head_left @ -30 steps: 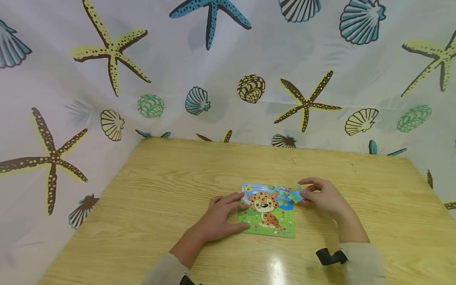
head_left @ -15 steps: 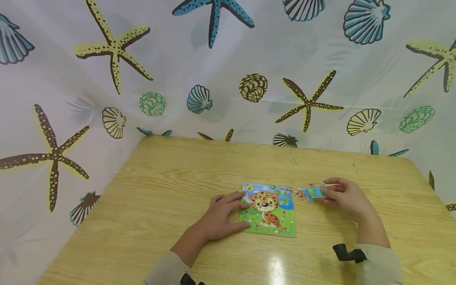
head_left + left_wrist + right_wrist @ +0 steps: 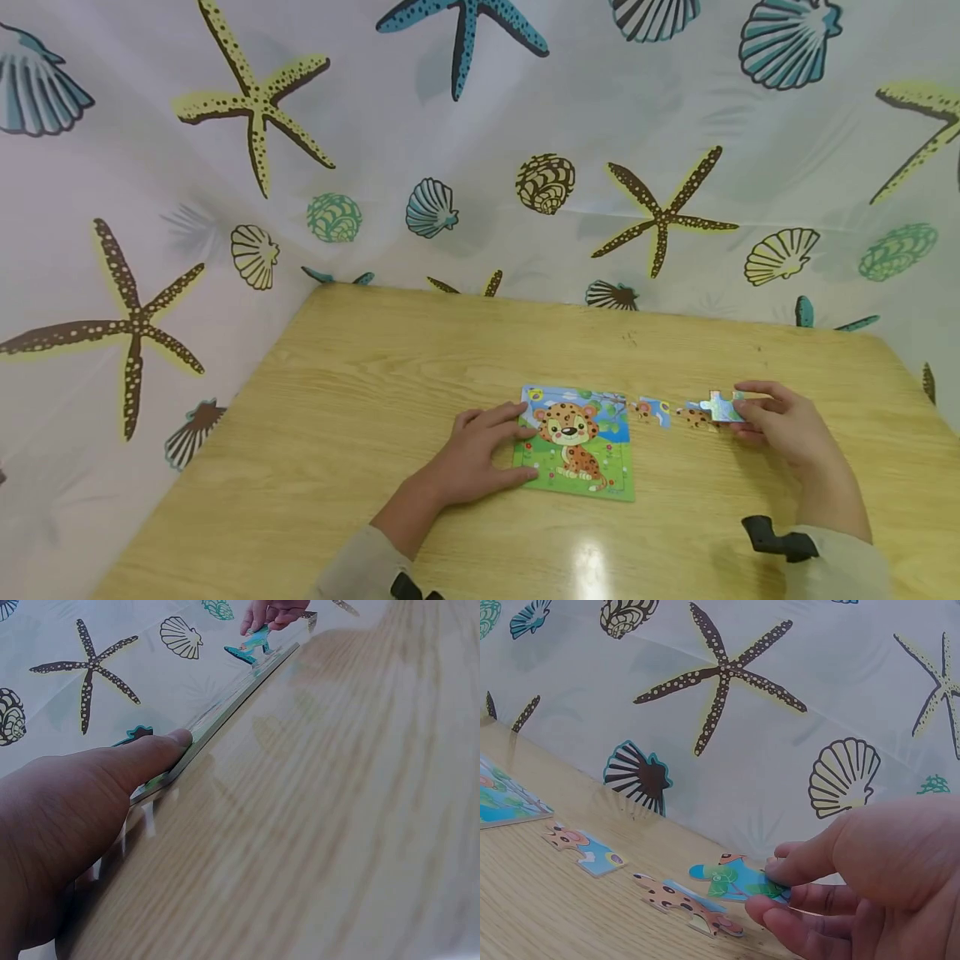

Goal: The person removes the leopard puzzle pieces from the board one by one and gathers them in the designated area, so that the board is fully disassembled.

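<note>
The right hand [image 3: 787, 425] pinches a puzzle piece [image 3: 722, 407] just above the table [image 3: 337, 417], right of two loose pieces [image 3: 675, 414]. The left hand [image 3: 480, 450] lies flat, fingers straight, holding the puzzle board [image 3: 577, 446]. A loose pinch could drop the piece.

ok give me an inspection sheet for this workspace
surface: wooden table, glare spot at the near edge
job's things: puzzle board with a leopard picture; two loose pieces lie right of it; third piece pinched in the right hand
clutter: nothing seen
hands: left hand rests on the board's left edge, fingers straight; right hand pinches the piece
cables: nothing seen
surroundings: curtain with starfish and shell print
</note>
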### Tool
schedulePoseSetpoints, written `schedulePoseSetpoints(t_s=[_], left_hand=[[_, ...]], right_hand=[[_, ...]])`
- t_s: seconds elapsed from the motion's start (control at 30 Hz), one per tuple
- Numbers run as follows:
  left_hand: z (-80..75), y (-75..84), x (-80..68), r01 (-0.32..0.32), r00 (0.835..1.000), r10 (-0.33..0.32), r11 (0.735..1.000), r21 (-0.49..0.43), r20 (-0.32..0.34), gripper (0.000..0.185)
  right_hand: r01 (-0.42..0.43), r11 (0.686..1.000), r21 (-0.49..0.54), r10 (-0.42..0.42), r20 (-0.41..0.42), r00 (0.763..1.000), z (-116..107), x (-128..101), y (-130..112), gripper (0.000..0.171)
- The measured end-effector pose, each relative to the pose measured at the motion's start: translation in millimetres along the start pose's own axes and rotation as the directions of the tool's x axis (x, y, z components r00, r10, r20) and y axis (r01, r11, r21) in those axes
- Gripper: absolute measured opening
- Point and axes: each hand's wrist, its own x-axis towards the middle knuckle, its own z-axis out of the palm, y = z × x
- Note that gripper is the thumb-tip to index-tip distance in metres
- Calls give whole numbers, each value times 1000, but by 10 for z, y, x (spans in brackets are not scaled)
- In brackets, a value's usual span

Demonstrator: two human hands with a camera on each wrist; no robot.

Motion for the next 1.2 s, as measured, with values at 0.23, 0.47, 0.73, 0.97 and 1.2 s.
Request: schedulePoseSetpoints(t_s=[0.23, 0.47, 0.73, 0.97, 1.2], left_hand=[[2, 2, 13, -1, 1000, 1, 1000, 9, -3, 53], [-6, 15, 7, 0, 1000, 0, 1000, 6, -1, 54], [-5, 23, 9, 5, 1000, -5, 1000, 24, 3, 54], [2, 8, 22, 1, 1000, -1, 999, 34, 1, 54], [-5, 22, 16, 13, 1000, -13, 999, 34, 3, 55]], right_hand=[[-63, 997, -40, 59, -85, 995, -82, -22, 80, 59], [-169, 984, 53, 175, -144, 974, -138, -55, 149, 58], [-240, 948, -209, 196, -212, 957, -149, -55, 167, 58], [-248, 930, -271, 183, -241, 953, -155, -53, 163, 56], [-251, 964, -87, 230, -195, 953, -139, -77, 104, 71]])
